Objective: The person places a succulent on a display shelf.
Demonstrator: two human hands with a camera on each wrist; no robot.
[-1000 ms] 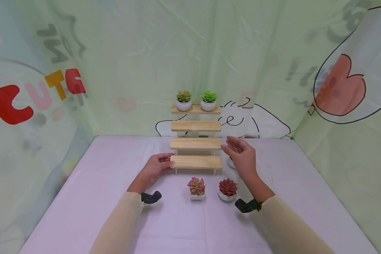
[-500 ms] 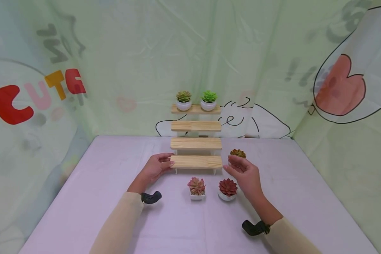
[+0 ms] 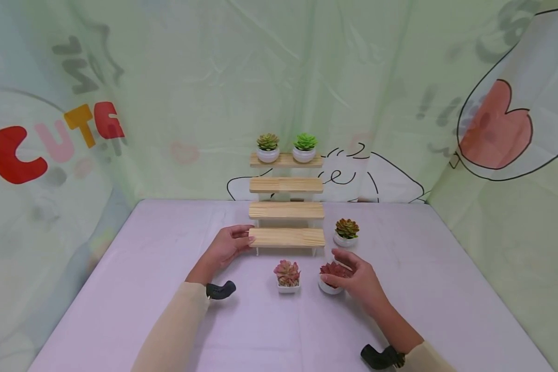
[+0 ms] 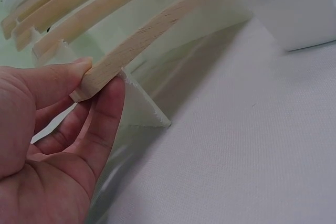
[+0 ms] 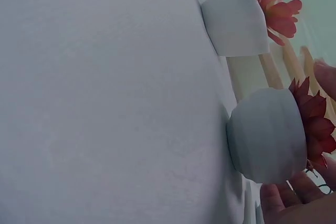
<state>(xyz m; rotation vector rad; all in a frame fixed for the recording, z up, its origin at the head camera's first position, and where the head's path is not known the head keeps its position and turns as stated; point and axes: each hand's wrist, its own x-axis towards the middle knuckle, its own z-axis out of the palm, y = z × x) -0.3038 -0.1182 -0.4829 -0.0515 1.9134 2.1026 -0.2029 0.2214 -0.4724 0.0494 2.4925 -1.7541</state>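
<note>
My left hand [image 3: 225, 247] pinches the left end of the lowest board of a stepped wooden display shelf [image 3: 287, 237], its thumb on top and fingers beneath in the left wrist view. My right hand [image 3: 360, 276] is spread loosely around a dark red potted succulent [image 3: 331, 283]. In the right wrist view its white round pot [image 5: 268, 135] stands between the thumb and the fingers [image 5: 294, 190], with a gap on the thumb side. To its left a pink succulent [image 3: 288, 276] stands in a square white pot [image 5: 236, 22].
On the top board stand an olive-coloured succulent [image 3: 267, 147] and a bright green one [image 3: 304, 147]. An orange-green succulent [image 3: 346, 231] stands right of the shelf on the white-covered table [image 3: 167, 232]. Printed curtains [image 3: 190, 93] enclose the back and sides.
My right hand has moved from beside the shelf, past the orange-green succulent, toward me and down to the dark red succulent. The left hand has stayed on the shelf's lowest board.
</note>
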